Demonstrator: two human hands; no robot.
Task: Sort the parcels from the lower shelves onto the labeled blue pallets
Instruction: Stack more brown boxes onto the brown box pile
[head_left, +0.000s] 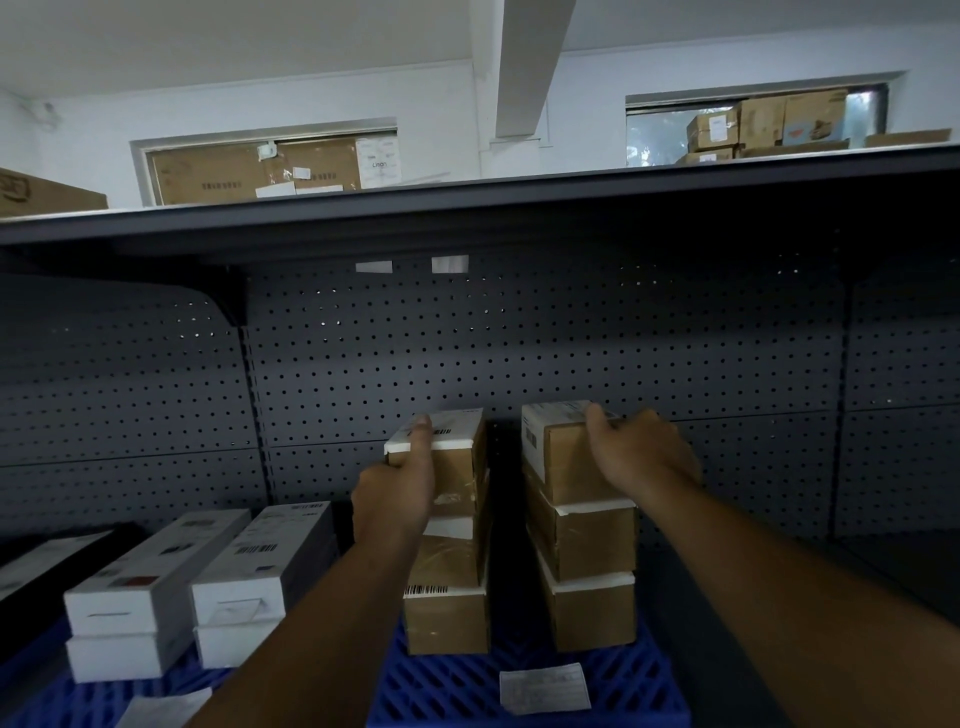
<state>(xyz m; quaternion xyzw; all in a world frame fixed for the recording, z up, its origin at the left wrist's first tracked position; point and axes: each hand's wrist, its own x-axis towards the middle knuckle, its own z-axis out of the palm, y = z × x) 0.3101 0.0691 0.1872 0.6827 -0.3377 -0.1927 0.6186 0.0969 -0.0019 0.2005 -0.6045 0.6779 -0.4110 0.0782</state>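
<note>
A parcel stockroom: dark pegboard shelving (519, 338), barcoded cartons (592, 530), blue pallets (447, 686).

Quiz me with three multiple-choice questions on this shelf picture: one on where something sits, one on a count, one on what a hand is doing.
1. The brown boxes stand on: A the blue pallet; B the top shelf; C a cart.
2. Boxes in the right stack: A two; B three; C five.
3. The left hand: A hangs free; B grips the left stack's top box; C points at the wall.
Answers: A, both stacks rest on the blue grid. B, three box fronts show one above another. B, its thumb lies on the label while the hand clasps the box's side.
</note>
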